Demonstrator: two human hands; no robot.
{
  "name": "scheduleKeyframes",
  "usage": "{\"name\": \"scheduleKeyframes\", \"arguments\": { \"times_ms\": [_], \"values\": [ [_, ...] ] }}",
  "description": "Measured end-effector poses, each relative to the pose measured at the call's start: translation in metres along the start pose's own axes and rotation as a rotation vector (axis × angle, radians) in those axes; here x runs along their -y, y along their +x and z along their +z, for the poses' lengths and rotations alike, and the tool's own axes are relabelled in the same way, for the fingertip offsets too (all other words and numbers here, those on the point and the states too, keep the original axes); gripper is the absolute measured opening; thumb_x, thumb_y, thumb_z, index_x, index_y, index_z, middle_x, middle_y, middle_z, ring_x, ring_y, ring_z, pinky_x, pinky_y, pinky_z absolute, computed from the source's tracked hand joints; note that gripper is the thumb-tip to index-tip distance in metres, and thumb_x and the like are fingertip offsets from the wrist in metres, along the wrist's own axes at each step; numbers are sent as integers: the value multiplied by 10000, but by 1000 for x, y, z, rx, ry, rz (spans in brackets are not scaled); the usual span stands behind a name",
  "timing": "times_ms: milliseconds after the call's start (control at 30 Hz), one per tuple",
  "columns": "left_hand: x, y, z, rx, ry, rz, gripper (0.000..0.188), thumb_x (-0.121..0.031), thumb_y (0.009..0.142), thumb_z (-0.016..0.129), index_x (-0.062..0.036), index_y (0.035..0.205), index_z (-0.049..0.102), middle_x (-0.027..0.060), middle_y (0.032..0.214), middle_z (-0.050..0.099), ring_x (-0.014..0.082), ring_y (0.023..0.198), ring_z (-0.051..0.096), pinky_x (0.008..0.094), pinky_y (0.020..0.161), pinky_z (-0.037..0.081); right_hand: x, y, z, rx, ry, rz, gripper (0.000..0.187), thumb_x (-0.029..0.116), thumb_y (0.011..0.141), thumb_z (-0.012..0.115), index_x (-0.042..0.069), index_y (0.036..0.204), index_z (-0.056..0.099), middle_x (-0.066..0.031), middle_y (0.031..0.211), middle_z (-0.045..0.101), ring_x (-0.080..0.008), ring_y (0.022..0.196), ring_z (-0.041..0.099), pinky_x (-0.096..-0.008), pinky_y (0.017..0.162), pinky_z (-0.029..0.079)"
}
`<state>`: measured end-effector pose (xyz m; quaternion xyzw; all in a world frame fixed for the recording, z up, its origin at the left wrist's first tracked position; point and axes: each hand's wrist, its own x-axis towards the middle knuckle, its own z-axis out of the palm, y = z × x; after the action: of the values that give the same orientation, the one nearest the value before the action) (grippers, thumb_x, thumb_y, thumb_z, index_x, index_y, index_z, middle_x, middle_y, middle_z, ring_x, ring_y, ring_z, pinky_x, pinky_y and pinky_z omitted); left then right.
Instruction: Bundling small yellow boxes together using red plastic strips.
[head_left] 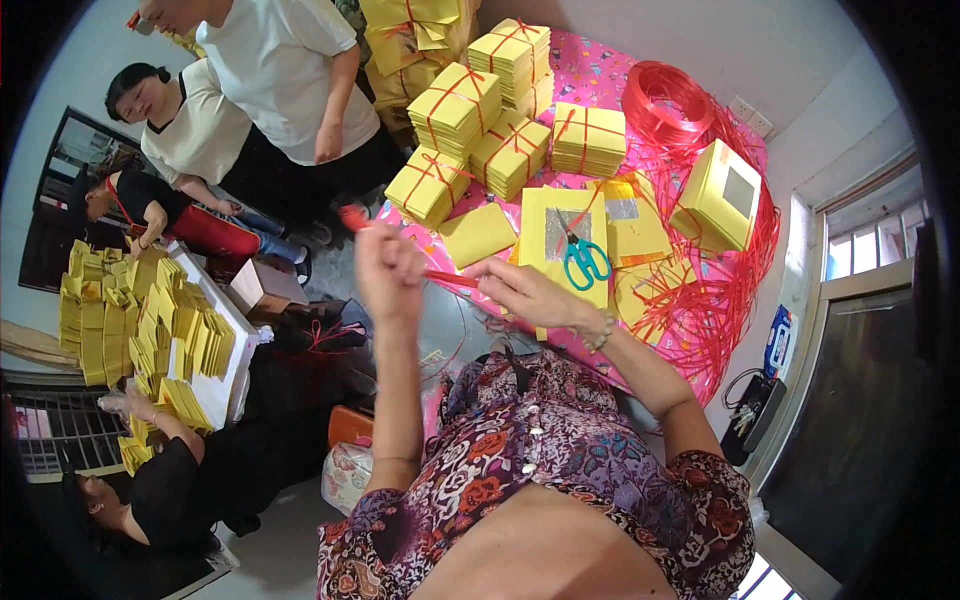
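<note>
A short stretch of red plastic ribbon [452,279] runs between my two hands, above the near left side of the table. My left hand [392,265] is raised in a fist round it, with a red end sticking out at the top. Thumb and fingers of my right hand [532,298] pinch the other part. Just beyond the right hand, teal-handled scissors [586,265] lie on a flat yellow packet [537,235] with a clear window. A loose yellow stack [477,235] lies beside it, closest to the ribbon.
Several tied yellow paper bundles [455,108] are piled at the back of the pink patterned table [590,65]. A red ribbon coil [668,105] and loose strands lie at right, near a yellow block [718,195]. Several people work at left round a white table [235,345] with yellow packets.
</note>
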<state>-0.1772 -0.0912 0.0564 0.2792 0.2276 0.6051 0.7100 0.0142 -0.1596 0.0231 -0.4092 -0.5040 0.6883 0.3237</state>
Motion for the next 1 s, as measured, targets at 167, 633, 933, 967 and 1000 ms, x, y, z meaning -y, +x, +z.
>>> {"name": "scheduleKeyframes", "arguments": {
  "times_ms": [167,633,933,967,1000],
  "values": [
    [-92,11,-106,-225,134,297,191,-162,922,440,-117,737,453,-69,580,318,7,430,243,187,375,198,7,-24,-74,176,-541,-141,362,319,956,397,41,802,570,-23,713,522,-124,678,490,-288,654,420],
    [38,-17,-67,140,1319,300,361,-202,937,386,29,1204,462,194,1069,562,296,989,538,396,852,410,32,10,-40,55,-917,-77,368,349,923,424,36,845,601,-131,726,599,-284,703,580,-381,676,443],
    [44,-38,-40,354,1347,170,91,-104,879,508,-23,838,516,160,614,483,234,500,500,338,490,392,33,-5,-83,310,-712,-58,367,326,948,397,39,832,594,-79,789,593,-185,771,556,-324,728,434],
    [32,-36,-54,305,1408,189,97,-104,884,501,-24,831,514,152,601,473,221,492,487,335,485,387,28,-13,-100,281,-687,-47,359,318,949,402,36,825,587,-67,773,579,-168,756,537,-313,716,431],
    [19,-33,-72,258,1468,209,103,-104,888,495,-24,825,513,144,589,464,207,484,474,331,481,383,24,-22,-115,249,-660,-35,352,310,951,408,34,818,580,-55,757,565,-150,741,518,-303,703,427]
  ]
}}
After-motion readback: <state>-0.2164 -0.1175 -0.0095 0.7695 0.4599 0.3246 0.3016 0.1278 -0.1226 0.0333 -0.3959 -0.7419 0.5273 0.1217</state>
